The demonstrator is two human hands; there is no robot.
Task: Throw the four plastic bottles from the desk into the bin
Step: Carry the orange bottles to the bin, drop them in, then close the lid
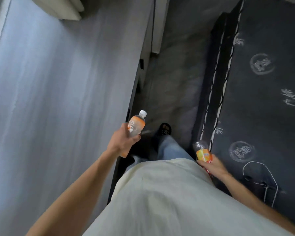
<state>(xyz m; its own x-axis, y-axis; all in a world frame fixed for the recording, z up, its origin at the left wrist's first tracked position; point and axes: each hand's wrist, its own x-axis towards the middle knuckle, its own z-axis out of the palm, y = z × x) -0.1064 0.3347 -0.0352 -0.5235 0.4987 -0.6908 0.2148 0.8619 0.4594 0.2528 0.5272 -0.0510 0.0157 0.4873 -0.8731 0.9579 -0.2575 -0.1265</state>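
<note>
My left hand [122,143] grips a clear plastic bottle with an orange label and white cap [136,124], held over the right edge of the grey desk [58,99]. An orange strip of something else shows under that hand; I cannot tell what it is. My right hand [211,165] holds a clear bottle with a yellow-orange label [203,152] low beside my hip, and a red-labelled item peeks out below the fingers. No bin is in view.
A narrow strip of grey floor [174,79] runs between the desk and a dark bed cover with white drawings [262,99] on the right. My foot in a black slipper [164,130] stands on the floor. A pale radiator-like object [65,7] is at the top left.
</note>
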